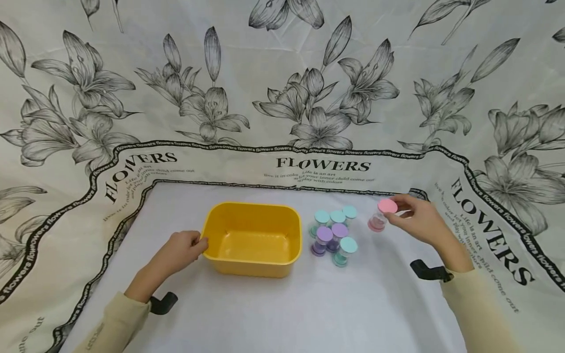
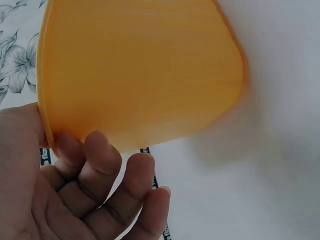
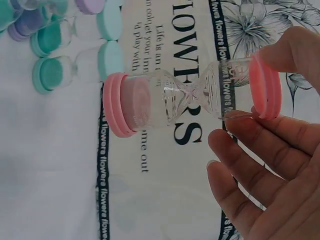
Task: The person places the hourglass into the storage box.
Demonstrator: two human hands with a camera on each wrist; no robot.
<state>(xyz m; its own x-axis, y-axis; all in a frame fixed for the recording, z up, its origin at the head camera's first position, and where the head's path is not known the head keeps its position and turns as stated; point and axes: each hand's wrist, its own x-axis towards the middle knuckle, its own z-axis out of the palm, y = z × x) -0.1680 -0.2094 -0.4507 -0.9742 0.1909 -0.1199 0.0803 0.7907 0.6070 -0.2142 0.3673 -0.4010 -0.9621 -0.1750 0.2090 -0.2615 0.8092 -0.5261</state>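
My right hand pinches a pink hourglass by its top cap, at the right of the other hourglasses. In the right wrist view, pink sand shows in the bulb by the far cap of this hourglass. My left hand grips the left rim of a yellow plastic basin, thumb inside and fingers outside. Close to the basin's right side stand several teal hourglasses and two purple hourglasses. Inside the basin only its bare floor shows.
A white cloth covers the table. Behind and along the sides hangs a fabric printed with lilies and dark lettered bands. Dark wrist mounts sit at both cuffs.
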